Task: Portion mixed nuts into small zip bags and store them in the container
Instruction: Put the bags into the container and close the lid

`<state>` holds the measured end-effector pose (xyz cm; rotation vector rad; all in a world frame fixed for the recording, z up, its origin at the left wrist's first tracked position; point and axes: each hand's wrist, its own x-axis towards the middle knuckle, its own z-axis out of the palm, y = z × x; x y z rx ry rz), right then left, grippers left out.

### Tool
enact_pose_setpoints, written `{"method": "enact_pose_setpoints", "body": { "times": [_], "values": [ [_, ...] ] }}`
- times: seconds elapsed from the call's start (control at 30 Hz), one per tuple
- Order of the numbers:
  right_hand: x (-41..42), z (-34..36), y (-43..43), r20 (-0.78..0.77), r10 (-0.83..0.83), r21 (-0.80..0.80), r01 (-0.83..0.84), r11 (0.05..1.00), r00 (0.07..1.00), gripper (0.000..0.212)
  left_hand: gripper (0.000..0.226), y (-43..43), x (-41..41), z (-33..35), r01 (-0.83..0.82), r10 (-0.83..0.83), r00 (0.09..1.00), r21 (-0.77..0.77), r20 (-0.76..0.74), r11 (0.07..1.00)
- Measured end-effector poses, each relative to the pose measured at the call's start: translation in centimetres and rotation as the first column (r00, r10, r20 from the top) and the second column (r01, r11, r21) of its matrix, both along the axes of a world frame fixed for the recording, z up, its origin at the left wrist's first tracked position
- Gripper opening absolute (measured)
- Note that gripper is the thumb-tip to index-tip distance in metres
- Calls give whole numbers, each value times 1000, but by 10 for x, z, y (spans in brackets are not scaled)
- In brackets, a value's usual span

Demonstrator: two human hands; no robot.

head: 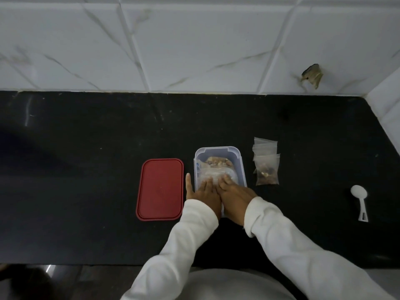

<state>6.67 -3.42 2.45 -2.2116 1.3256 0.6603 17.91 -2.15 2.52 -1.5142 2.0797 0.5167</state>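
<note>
A black stone counter [86, 169] runs below a white marbled tile wall [194, 50]. We take the clear container [217, 149], set toward the counter's front, as our landmark. Just left of the container its red lid [160, 189] lies flat, with a narrow gap between them. Just right of the container we see a filled bag [267, 173] of nuts overlapping a small stack of empty zip bags [265, 146] behind it. Farther right and well apart, a white scoop [359, 198] lies with its bowl toward the wall. Behind and to the right of the container, a tile shows a broken hole [312, 75].

A wide stretch of counter lies open behind the container up to the wall, and another lies left of the lid. The counter's front edge passes under the white sleeves.

The container's long axis runs from the person toward the wall, with the far end leaning slightly left. The lid lies much the same way. Inside we make out bags of nuts [217, 162]. The left hand [204, 197] and right hand [234, 195] lie side by side over the container's near end. Their fingers are straight and close together, flat on the bags. The left thumb [188, 180] sticks out over the gap toward the lid.
</note>
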Motion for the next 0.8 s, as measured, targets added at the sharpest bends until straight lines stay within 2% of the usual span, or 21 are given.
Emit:
{"method": "enact_pose_setpoints", "body": {
  "times": [0.1, 0.2, 0.27, 0.33, 0.4, 0.47, 0.53, 0.6, 0.7, 0.8],
  "values": [
    [-3, 5, -2, 13, 10, 3, -11, 1000, 1000, 77, 76, 1, -1, 2, -24, 24, 1000, -8, -7, 1000],
    [-15, 15, 7, 175, -37, -57, 47, 997, 984, 72, 75, 9, -5, 10, -68, 63, 997, -104, -51, 992],
    [-30, 22, 19, 355, -83, -173, 153, 973, 931, 59, 68, 14, -13, 22, -96, 81, 993, -211, -81, 973],
    [-41, 23, 26, 530, -97, -295, 290, 910, 843, 46, 64, 15, -17, 34, -123, 90, 988, -285, -125, 951],
    [-63, 23, 25, 597, -177, -254, 394, 884, 782, 43, 62, 12, -34, 40, -140, 63, 975, -366, -213, 920],
    [-85, 22, 25, 615, -279, -195, 485, 852, 737, 42, 58, 10, -55, 45, -180, 5, 931, -449, -364, 875],
    [-106, 22, 25, 715, -301, -255, 636, 728, 631, 34, 51, 9, -77, 39, -255, -69, 832, -490, -551, 834],
    [-125, 20, 23, 743, -427, -150, 750, 644, 516, 31, 47, 10, -98, 34, -346, -66, 714, -433, -697, 832],
    [-150, 4, 14, 696, -629, 57, 846, 530, 347, 31, 44, 8, -131, 22, -494, 136, 498, -151, -856, 856],
    [-165, -12, 0, 654, -733, 204, 889, 409, 187, 39, 52, 0, -157, 9, -609, 386, 296, 139, -874, 781]
  ]
}}
